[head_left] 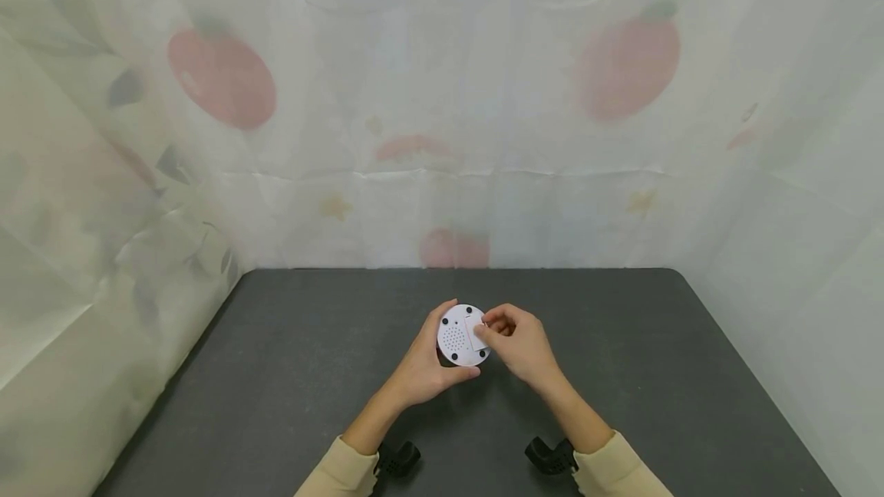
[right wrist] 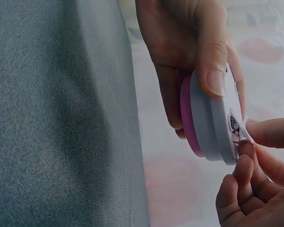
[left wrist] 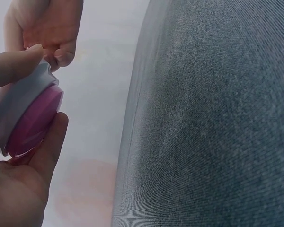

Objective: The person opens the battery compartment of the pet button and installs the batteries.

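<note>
Right now the left hand (head_left: 423, 366) grips a round white gadget (head_left: 461, 335) by its rim, thumb on one edge and fingers curled round the other, holding it up above the dark table (head_left: 290, 374) near the middle. Its white back, with a patch of small holes and dark feet, faces up; from the wrist views the opposite face is pink (left wrist: 35, 120). The right hand (head_left: 519, 342) is pressed against the gadget's right side, fingertips (right wrist: 246, 163) pinching a small white flap (right wrist: 240, 128) on the back. The two hands are together on the gadget. Cream sleeves (head_left: 341, 470) cover both forearms, and a thin curtain printed with red fruit (head_left: 221, 75) hangs behind the table.
</note>
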A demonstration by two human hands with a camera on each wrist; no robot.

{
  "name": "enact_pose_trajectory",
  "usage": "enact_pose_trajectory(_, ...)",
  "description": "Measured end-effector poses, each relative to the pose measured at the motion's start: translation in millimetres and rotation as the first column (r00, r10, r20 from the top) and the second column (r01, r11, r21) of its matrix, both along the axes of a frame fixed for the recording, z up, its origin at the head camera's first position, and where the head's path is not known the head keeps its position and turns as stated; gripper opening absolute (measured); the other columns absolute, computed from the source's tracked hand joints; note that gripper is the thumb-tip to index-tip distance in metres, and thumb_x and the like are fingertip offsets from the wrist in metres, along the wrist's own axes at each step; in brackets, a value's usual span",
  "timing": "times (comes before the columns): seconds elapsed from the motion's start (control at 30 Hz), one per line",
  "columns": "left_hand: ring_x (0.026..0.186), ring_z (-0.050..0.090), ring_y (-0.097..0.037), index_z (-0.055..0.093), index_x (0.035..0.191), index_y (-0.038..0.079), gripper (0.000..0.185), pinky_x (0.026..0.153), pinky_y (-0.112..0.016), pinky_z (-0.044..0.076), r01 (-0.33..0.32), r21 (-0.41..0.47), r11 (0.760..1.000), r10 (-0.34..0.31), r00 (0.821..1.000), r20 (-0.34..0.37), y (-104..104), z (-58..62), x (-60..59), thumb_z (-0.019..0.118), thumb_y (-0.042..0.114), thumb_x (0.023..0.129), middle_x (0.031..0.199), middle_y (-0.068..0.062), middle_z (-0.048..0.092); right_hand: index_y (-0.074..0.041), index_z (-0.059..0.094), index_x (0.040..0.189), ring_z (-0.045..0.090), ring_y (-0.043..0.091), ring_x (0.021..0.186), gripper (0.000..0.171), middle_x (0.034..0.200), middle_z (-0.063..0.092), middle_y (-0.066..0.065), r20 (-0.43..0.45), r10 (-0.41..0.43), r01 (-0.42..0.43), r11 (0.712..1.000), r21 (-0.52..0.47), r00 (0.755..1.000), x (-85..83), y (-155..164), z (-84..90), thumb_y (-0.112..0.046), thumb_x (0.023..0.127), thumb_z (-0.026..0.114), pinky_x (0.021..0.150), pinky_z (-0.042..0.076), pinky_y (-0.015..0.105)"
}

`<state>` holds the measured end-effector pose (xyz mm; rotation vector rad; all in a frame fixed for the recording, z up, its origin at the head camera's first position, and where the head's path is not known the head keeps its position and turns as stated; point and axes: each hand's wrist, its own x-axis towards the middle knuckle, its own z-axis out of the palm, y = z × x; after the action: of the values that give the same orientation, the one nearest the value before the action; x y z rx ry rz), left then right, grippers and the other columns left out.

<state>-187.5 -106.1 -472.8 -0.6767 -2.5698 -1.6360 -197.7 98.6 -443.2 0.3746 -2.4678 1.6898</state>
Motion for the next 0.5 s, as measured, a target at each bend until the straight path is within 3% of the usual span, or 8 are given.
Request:
enact_pose_trajectory(0.3,0.121,0.051,-0.019,0.021,0.161,0.021,0.109,0.097,-0.046,0.044,-0.021,-0.021,1.000,0.021,1.000,0.000,1.9,1.4,-0.1,0.090,0.032,0.078,0.145,-0.002,0.043,-0.011,0.076,0.099,0.057,0.015,0.068,0.006,0.080,0.067,-0.004,-0.052,0.003,0.001,0.998,0.065,0.999,0.6,5.3,5.7,-0.012,0.093,0.075,0.061,0.047,0.028)
enact_pose_trajectory(0.5,0.121,0.051,-0.020,0.021,0.161,0.025,0.108,0.097,-0.048,0.043,-0.021,-0.023,1.000,0.021,1.000,-0.005,1.9,2.0,-0.6,0.090,0.033,0.078,0.145,-0.002,0.043,-0.012,0.075,0.095,0.057,0.013,0.067,0.004,0.078,0.066,-0.005,-0.071,0.015,-0.009,0.996,0.086,0.997,-3.3,7.2,6.6,-0.012,0.091,0.076,0.060,0.047,0.029)
